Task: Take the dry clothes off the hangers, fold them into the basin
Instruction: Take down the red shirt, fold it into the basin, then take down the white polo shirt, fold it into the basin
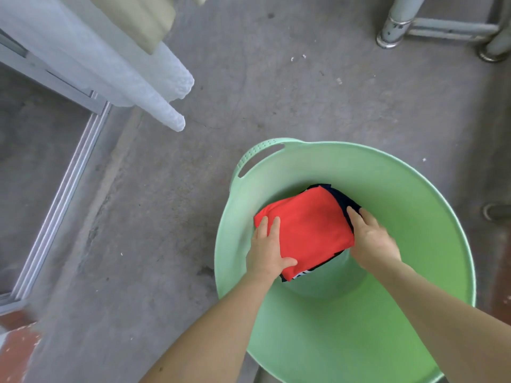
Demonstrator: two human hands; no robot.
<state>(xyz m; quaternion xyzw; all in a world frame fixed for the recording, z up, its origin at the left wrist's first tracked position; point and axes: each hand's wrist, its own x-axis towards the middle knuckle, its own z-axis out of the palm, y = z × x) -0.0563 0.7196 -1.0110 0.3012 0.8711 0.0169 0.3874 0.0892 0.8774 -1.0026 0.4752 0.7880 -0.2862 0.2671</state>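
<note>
Fingers (274, 226) of our left hand (266, 250) lie straight and close together on top of a folded orange-red fabric garment (309, 230), the thumb flat beside them. Those of our right hand (372, 241) reach straight along the opposite edge, slightly spread, thumb hidden from us. Neither hand curls round the cloth; we steady it between flat palms.

The bundle sits low inside a large round pale-green plastic basin (414, 186), a dark navy layer (345, 199) showing at its far and right edges. Whether it rests on the bottom we cannot tell.

We judge this the laying-in of one folded piece. The next move calls for letting go without disturbing the fold, then reaching up for more: a white textured cloth (132, 78) and a pale olive cloth (143, 20) hang at upper left, above the grey concrete floor (249, 100). Painted metal frame feet (395, 29) stand at upper right.
</note>
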